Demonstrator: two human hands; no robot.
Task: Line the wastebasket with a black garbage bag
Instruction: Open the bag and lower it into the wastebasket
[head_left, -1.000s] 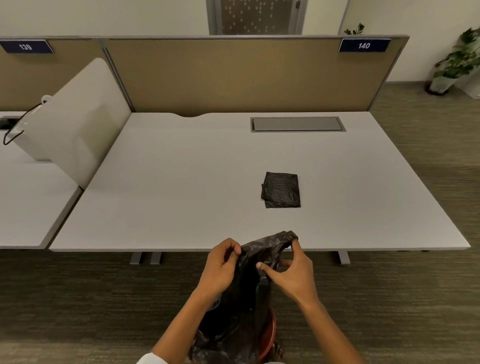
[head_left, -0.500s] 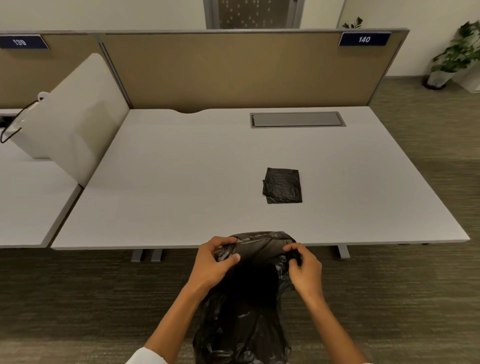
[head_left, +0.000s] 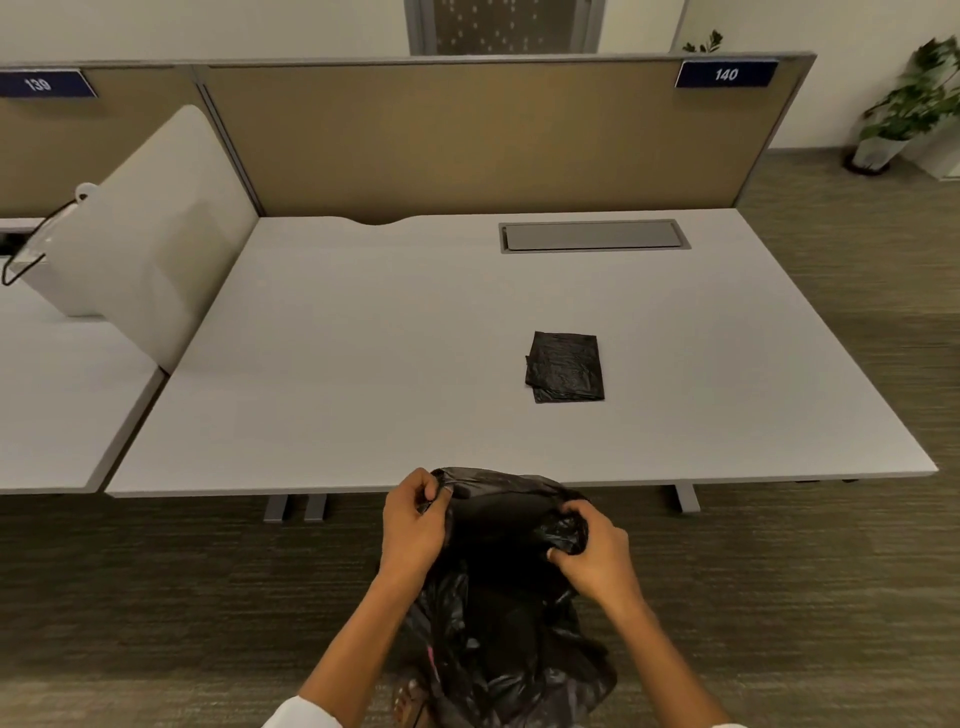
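A black garbage bag hangs between my hands in front of the desk's near edge, its mouth pulled open. My left hand pinches the left side of the bag's rim. My right hand grips the bunched right side of the rim. The bag's body drapes down between my forearms. A sliver of the reddish wastebasket shows under the bag at the bottom edge; most of it is hidden. A second, folded black bag lies flat on the desk.
Tan partition panels stand behind the desk, and a white divider on its left. A grey cable tray cover is set into the desk's back. Desk legs stand near my left hand. A potted plant is far right on the carpet.
The bag's mouth has been spread wider, from a pinched bunch to an open loop. My hands have moved apart and slightly lower. The reddish wastebasket rim seen a second ago is now mostly covered.
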